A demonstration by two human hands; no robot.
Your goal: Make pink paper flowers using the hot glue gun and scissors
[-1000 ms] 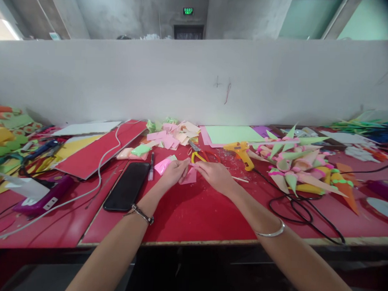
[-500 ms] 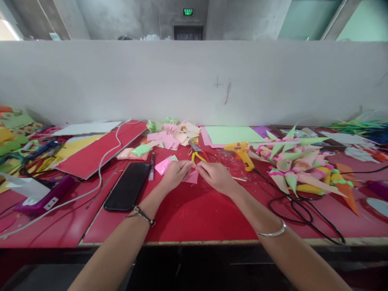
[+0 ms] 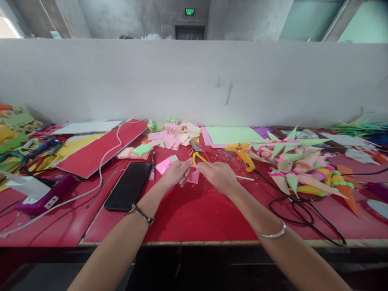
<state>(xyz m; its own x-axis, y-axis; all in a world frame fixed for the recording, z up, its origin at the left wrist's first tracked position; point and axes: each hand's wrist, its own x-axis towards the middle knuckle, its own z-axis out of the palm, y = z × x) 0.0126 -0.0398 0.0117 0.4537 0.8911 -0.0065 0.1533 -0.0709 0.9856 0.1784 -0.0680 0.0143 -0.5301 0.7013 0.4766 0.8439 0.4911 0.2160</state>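
Note:
My left hand [image 3: 177,172] and my right hand [image 3: 219,176] meet above the red table, fingertips pinched. Between them stretches a small pink strip [image 3: 195,166]; whether it is paper or clay I cannot tell. Just under the hands lies a pink paper piece [image 3: 193,177]. Beyond the fingertips rest yellow-and-red-handled scissors [image 3: 200,156], partly hidden by the right hand. A bright pink packet [image 3: 164,165] sits beside my left hand. To the right of my right hand is a thin white stick [image 3: 244,178].
A black phone [image 3: 128,186] and a pen [image 3: 153,166] lie left. Rightward are a yellow glue gun [image 3: 242,155] with a looped black cord [image 3: 293,204] and a pile of paper cones [image 3: 292,161]. Paper scraps [image 3: 172,136] and a green sheet [image 3: 234,135] lie near the grey partition [image 3: 120,79].
My hands have drawn slightly apart, with the pink strip showing between them. The left fingers have uncurled a little. Objects on the table stay in place.

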